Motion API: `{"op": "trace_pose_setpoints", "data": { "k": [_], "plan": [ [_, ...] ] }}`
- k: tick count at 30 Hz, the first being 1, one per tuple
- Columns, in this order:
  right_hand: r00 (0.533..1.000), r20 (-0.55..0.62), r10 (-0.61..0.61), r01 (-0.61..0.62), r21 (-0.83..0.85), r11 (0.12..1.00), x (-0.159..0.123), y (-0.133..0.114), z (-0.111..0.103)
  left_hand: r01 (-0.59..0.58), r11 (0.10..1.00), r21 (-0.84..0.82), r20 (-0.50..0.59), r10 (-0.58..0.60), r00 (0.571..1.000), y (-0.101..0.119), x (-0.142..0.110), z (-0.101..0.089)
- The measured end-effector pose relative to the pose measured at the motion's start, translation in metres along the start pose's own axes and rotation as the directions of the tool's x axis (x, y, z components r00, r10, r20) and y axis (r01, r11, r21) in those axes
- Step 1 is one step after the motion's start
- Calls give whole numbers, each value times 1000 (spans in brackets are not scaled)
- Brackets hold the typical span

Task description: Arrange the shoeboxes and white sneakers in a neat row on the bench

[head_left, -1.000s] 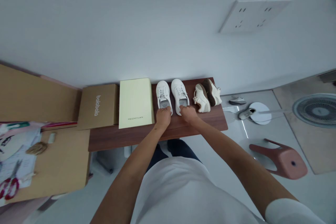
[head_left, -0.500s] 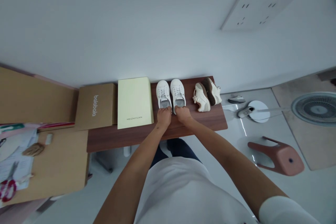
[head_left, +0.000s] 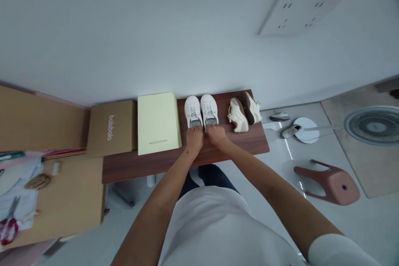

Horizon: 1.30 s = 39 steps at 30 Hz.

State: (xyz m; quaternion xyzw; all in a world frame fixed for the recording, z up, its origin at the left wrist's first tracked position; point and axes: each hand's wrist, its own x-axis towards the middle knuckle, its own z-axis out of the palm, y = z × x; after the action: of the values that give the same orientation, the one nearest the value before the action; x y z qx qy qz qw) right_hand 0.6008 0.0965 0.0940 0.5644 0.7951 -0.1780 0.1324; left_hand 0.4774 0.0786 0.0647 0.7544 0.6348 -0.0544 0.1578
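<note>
A pair of white lace-up sneakers stands side by side on the narrow dark-wood table [head_left: 149,166], toes toward the wall. My left hand [head_left: 195,138] is closed on the heel of the left white sneaker [head_left: 192,108]. Fingers of my right hand [head_left: 216,135] grip the heel of the right white sneaker [head_left: 208,106]. Both heels are largely covered by my hands. To the right, a cream sneaker [head_left: 237,115] lies tipped against its brown-soled mate [head_left: 252,109]. Left of the white pair is a pale yellow MEIZHIYUAN box [head_left: 158,120].
A brown balabala box [head_left: 110,126] stands farther left, beside a cardboard surface [head_left: 73,193] with scissors [head_left: 10,224] and a twine bundle [head_left: 38,181]. On the floor at right are a pink stool [head_left: 343,187], a fan [head_left: 375,126] and loose shoes [head_left: 289,131].
The view has shifted slightly. Both hands stay at the heels of the white sneakers, and no clear movement of the shoes shows.
</note>
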Motion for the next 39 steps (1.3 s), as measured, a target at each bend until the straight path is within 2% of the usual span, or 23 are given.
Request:
{"op": "trace_pose_setpoints", "data": {
  "k": [4,8,12,14,16,17,19,21,22,26,30,34,39],
  "plan": [
    [980,-170,99,-89,64,994,-12,35,-12,-54,998,-36,-121,49,991,19,5,-18],
    [923,-272,271,-234,161,959,-27,95,-19,-165,973,-161,-171,137,976,55,19,-22],
    [847,-284,449,-368,298,881,-36,162,-5,-202,899,-390,-97,178,979,96,33,4],
    [805,-263,532,-415,392,821,-37,193,7,-145,858,-492,-18,157,987,115,39,24],
    [775,-185,604,-446,517,731,-37,221,19,-59,845,-532,72,114,991,130,46,41],
    [781,-125,612,-439,587,680,-36,232,25,-21,850,-527,111,93,990,137,49,49],
    [834,-13,552,-378,714,589,-36,249,35,20,874,-485,160,66,985,148,57,59],
    [887,27,461,-302,789,535,-35,259,43,7,904,-429,174,74,982,155,64,65],
    [898,30,438,-283,804,524,-34,261,47,-15,915,-403,177,94,980,157,68,66],
    [902,24,431,-287,780,556,-31,263,54,-93,932,-349,187,167,968,157,75,65],
    [912,-85,402,-253,654,713,-29,263,44,-179,924,-337,148,240,959,148,74,52],
    [926,-174,335,-243,403,882,-31,254,25,-239,943,-233,76,262,962,146,75,31],
    [949,-184,255,-235,125,964,-32,229,7,-266,955,-134,77,278,958,153,82,10]
  ]
}}
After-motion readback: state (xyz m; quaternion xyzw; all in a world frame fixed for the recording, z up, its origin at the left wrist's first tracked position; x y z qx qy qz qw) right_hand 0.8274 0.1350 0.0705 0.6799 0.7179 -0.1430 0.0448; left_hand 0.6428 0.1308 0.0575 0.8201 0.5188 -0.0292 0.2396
